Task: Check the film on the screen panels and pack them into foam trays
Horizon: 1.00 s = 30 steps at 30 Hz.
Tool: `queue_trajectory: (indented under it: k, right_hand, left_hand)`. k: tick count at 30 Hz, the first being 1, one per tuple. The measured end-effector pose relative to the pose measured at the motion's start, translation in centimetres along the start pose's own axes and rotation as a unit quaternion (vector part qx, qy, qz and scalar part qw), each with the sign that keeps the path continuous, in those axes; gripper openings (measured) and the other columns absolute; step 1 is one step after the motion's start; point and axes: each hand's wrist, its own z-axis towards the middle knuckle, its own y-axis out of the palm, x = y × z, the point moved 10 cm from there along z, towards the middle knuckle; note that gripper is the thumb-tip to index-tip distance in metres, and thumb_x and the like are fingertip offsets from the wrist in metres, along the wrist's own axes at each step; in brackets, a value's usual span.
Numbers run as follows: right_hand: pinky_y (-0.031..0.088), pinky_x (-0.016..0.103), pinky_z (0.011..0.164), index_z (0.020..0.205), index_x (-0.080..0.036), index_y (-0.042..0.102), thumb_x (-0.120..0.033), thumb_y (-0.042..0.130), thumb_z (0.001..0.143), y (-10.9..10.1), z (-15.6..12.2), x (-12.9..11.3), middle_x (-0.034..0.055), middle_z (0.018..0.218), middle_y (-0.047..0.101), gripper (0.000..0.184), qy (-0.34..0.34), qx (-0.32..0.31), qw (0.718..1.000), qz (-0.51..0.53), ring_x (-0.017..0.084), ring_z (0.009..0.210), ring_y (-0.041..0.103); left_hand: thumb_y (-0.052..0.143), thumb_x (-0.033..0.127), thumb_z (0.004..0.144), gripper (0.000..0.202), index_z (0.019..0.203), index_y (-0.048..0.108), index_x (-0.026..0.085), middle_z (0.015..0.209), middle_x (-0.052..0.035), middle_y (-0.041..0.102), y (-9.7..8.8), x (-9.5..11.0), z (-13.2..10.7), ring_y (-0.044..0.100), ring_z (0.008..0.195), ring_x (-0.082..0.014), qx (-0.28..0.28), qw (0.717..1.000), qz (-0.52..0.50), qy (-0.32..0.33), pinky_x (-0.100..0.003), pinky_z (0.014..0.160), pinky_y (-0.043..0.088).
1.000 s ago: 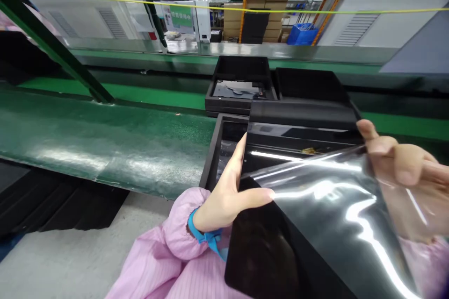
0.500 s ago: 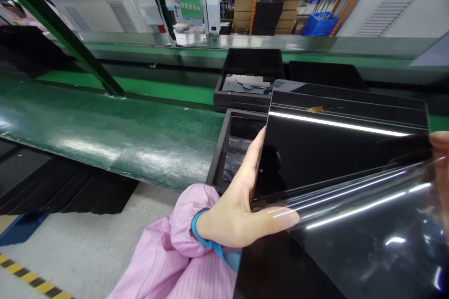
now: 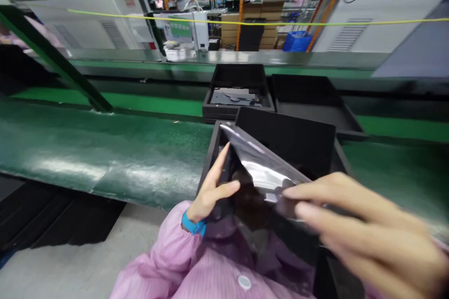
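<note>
My left hand [image 3: 213, 191] grips the left edge of a glossy black panel [image 3: 245, 205] held low against my pink sleeve. A shiny film [image 3: 261, 163] folds over the panel's upper part. My right hand [image 3: 354, 229] is blurred at the lower right, its fingers stretched leftward with the fingertips on the film. Just behind the panel sits an open black tray [image 3: 291, 138] on the green conveyor belt [image 3: 105, 149].
Two more black trays [image 3: 238, 88] [image 3: 308, 98] sit farther back on the belt; the left one holds a grey sheet. A green diagonal post [image 3: 52, 56] stands at the left. Dark foam sheets [image 3: 52, 215] lie on the floor below the belt.
The panel has dropped from raised and wide in front of me to low by my chest. The film now lies folded across it, and my right hand has moved leftward onto it.
</note>
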Motion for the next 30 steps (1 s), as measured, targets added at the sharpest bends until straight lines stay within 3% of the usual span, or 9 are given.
queue_trajectory:
  k: [5,9,12,17,19,21,24,27,30]
  right_hand:
    - [0.051,0.027,0.092,0.116,-0.023,0.065,-0.023,0.043,0.094,1.1,2.8,-4.4,0.004,0.111,0.065,0.03,-0.106,-0.074,0.991,0.028,0.017,0.106,0.058]
    - [0.043,0.028,0.107,0.11,-0.019,0.069,-0.02,0.041,0.09,2.5,2.6,-5.3,0.0034,0.115,0.065,0.034,-0.131,-0.132,0.983,0.007,0.017,0.116,0.055]
    - [0.039,0.018,0.11,0.11,-0.018,0.068,-0.018,0.041,0.086,3.8,2.3,-4.9,-0.0018,0.121,0.062,0.036,-0.119,-0.185,0.975,-0.032,0.01,0.122,0.05]
    - [0.032,0.017,0.115,0.101,-0.034,0.07,-0.041,0.031,0.094,3.9,1.6,-6.0,-0.0103,0.123,0.058,0.04,-0.21,-0.156,0.953,-0.152,0.011,0.134,0.037]
    - [0.027,0.024,0.119,0.1,-0.032,0.07,-0.047,0.034,0.093,4.0,1.1,-6.1,-0.0059,0.129,0.056,0.04,-0.234,-0.173,0.943,-0.158,0.016,0.139,0.031]
    - [0.022,0.033,0.122,0.094,-0.024,0.07,-0.04,0.042,0.091,3.8,1.1,-4.8,0.0011,0.135,0.052,0.033,-0.202,-0.203,0.951,-0.114,0.02,0.142,0.026]
    - [0.031,0.04,0.117,0.075,-0.016,0.066,-0.027,0.05,0.091,2.0,2.1,-1.5,0.009,0.134,0.053,0.024,-0.121,-0.153,0.98,-0.028,0.023,0.14,0.029]
    - [0.046,0.039,0.104,0.066,-0.017,0.057,-0.024,0.058,0.089,-0.7,3.5,2.2,0.0079,0.114,0.065,0.024,-0.053,0.003,0.999,0.004,0.022,0.129,0.046]
    - [0.05,0.039,0.094,0.058,-0.019,0.046,-0.015,0.058,0.085,-2.7,4.0,5.9,0.0027,0.086,0.07,0.03,0.045,0.165,0.985,0.01,0.02,0.111,0.058]
  left_hand:
    - [0.075,0.028,0.068,0.056,0.121,0.063,0.041,0.129,0.0063,0.063,-2.5,-0.8,-1.6,0.051,0.128,-0.0277,0.062,0.997,-0.031,-0.024,-0.041,0.114,0.032]
    - [0.076,0.031,0.064,0.052,0.115,0.067,0.04,0.123,0.0072,0.067,-4.2,-1.6,-2.8,0.049,0.129,-0.0293,0.106,0.992,-0.048,-0.04,-0.044,0.116,0.027]
    - [0.077,0.034,0.063,0.05,0.112,0.068,0.04,0.118,0.0078,0.07,-5.2,-2.1,-3.3,0.052,0.126,-0.03,0.127,0.99,-0.035,-0.045,-0.046,0.116,0.027]
    - [0.077,0.038,0.063,0.053,0.115,0.067,0.039,0.121,0.0057,0.069,-5.4,-2.0,-3.4,0.055,0.123,-0.033,0.128,0.99,-0.031,-0.042,-0.046,0.112,0.035]
    - [0.076,0.037,0.064,0.054,0.117,0.066,0.039,0.121,0.0058,0.068,-4.6,-1.6,-3.1,0.051,0.127,-0.0328,0.12,0.992,-0.027,-0.042,-0.045,0.113,0.035]
    - [0.073,0.033,0.068,0.053,0.121,0.064,0.036,0.124,0.005,0.067,-3.5,-1.1,-2.5,0.045,0.133,-0.0304,0.121,0.992,-0.025,-0.04,-0.042,0.115,0.032]
    - [0.064,0.032,0.08,0.044,0.124,0.063,0.031,0.134,0.004,0.06,-2.4,-0.3,-1.0,0.039,0.138,-0.0241,0.153,0.987,-0.04,-0.024,-0.034,0.116,0.029]
    - [0.06,0.034,0.085,0.038,0.123,0.064,0.027,0.137,0.0038,0.057,-1.7,0.1,0.8,0.038,0.138,-0.0206,0.16,0.987,-0.027,-0.003,-0.029,0.115,0.031]
    - [0.056,0.033,0.088,0.039,0.126,0.061,0.027,0.136,0.004,0.058,-1.2,0.3,1.9,0.037,0.139,-0.0217,0.149,0.989,0.01,0.012,-0.032,0.113,0.036]
